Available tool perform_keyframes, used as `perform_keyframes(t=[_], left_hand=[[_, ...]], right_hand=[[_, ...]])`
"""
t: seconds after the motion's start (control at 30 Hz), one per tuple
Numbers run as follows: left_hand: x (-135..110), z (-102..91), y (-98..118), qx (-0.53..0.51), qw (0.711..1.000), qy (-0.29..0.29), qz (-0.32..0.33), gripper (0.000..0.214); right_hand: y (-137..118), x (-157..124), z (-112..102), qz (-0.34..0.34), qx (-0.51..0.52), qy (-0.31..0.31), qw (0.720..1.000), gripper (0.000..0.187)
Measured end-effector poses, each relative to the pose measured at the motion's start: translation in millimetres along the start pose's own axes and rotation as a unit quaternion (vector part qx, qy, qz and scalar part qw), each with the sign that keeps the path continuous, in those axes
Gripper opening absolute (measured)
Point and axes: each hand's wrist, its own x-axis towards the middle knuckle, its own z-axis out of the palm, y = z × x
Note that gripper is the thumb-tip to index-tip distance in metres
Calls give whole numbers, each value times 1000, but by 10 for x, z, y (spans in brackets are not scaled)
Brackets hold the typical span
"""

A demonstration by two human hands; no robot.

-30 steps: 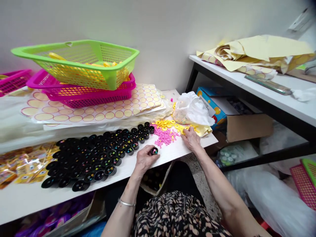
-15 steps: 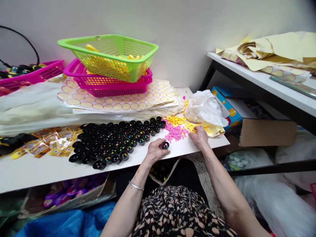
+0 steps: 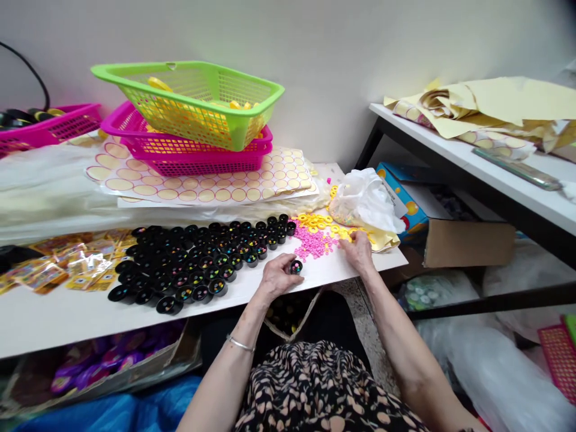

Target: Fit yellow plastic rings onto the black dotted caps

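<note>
Already the black cups (image 3: 198,267) ranked on the bench (image 3: 67,318) mostly show coloured beads (a few at the left look bare). The left hand (image 3: 274,277) has its fingers clamped on one cup (image 3: 296,267) near the bench's front edge. The right hand (image 3: 359,249) rests by the yellow rings (image 3: 317,222) and pink beads (image 3: 315,243), its grip unclear. A plastic bag (image 3: 364,201) crowds close behind.

Small hand-assembly and packing workroom

This is shown by a white worktable (image 3: 67,324) on which black cups (image 3: 198,264) are set out in dense rows beside heaps of pink beads (image 3: 315,243) and yellow rings (image 3: 317,222). Sticker sheets (image 3: 202,186), stacked mesh baskets (image 3: 189,120) and foil packets (image 3: 67,264) are laid along it. A carton of stock (image 3: 148,375) is kept beneath, and spent backing paper (image 3: 486,108) is piled on a side shelf (image 3: 450,150).
</note>
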Motion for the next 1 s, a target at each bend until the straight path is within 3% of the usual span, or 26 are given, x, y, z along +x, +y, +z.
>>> perform_keyframes(t=[0.07,0.1,0.2,0.3,0.4,0.57,0.73,1.0], left_hand=[[-31,-35,69,-42,999,-9,0,54],[-50,-54,102,-71,997,-16,-2,53],[-101,-88,161,-179,984,0,-20,41],[-121,-65,139,-264,959,81,-62,28],[-117,-21,96,-309,934,150,-103,24],[-112,8,114,-340,909,198,-136,29],[-115,41,188,-330,904,200,-184,32],[-113,209,273,-262,931,168,-189,36]], right_hand=[[-113,-114,-25,-10,89,33,995,34],[-194,-196,-36,-20,134,22,991,35],[-473,-498,-35,-94,229,-88,965,30],[-689,-761,33,-184,230,-180,938,21],[-771,-884,137,-224,183,-201,936,19],[-783,-886,247,-240,131,-200,941,19],[-809,-883,235,-241,111,-206,942,17],[-817,-880,305,-209,178,-206,939,13]])
